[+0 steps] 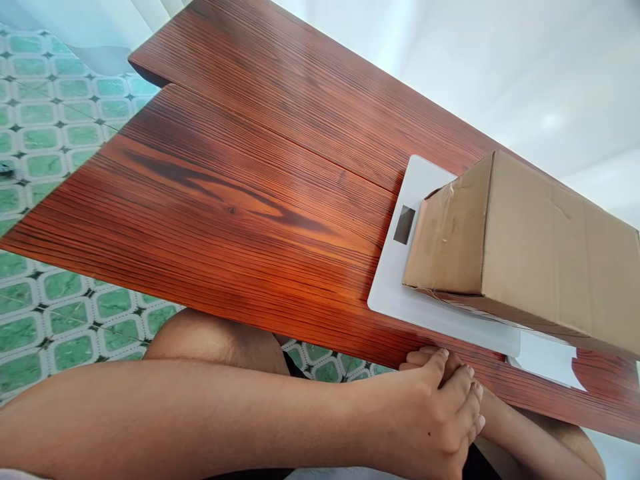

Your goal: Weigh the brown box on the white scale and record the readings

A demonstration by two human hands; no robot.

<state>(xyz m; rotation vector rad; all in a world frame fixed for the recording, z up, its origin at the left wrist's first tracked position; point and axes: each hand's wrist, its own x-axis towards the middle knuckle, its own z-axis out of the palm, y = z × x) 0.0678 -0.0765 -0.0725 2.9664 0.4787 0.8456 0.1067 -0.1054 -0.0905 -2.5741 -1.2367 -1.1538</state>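
My left hand (440, 413) lies loosely curled and empty over my right hand (483, 407), whose grip I cannot tell, at the table (225, 200) edge, just beside the scale (400, 280) bearing the cardboard box (525, 247).

Matt brown cardboard box (540, 247), creased w/ clear tape. Smooth white plastic scale (400, 293). Glossy red-stained wood table (225, 200), heavy grain.

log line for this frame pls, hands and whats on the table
left hand: laid over right hand at table edge, empty | cardboard box: closed, on white scale | scale display: dark
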